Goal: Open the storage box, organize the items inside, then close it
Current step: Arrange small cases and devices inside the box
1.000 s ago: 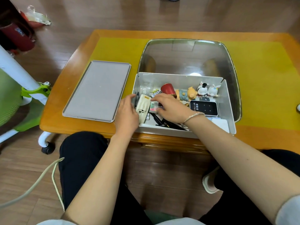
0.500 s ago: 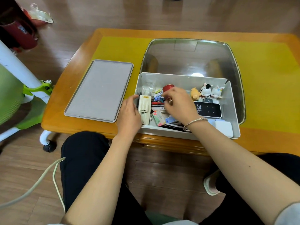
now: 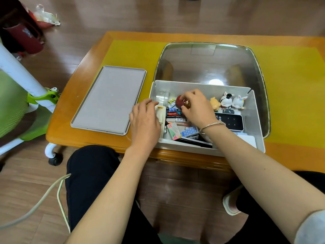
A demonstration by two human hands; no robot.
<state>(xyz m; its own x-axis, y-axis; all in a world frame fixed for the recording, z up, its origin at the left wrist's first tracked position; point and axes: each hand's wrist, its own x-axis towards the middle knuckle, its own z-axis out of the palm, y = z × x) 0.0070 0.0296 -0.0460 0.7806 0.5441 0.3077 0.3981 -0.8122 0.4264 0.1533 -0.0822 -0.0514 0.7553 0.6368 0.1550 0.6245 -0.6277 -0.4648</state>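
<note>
Head view. One open white storage box [image 3: 256,120] at the table's [image 3: 73,138] near edge; its single grey lid [image 3: 109,100] lies flat just left of it. Right hand [image 3: 197,108], fingers curled, grasps one red round item [image 3: 179,101] inside the box. Left hand [image 3: 146,118] rests at the box's left wall, fingers relaxed on a cream-coloured tool [image 3: 161,113]. Three small figurines [image 3: 226,102] stand along the back wall. One black device [image 3: 232,121] lies right of the wrist. Two small cartons [image 3: 182,132] lie near the front.
</note>
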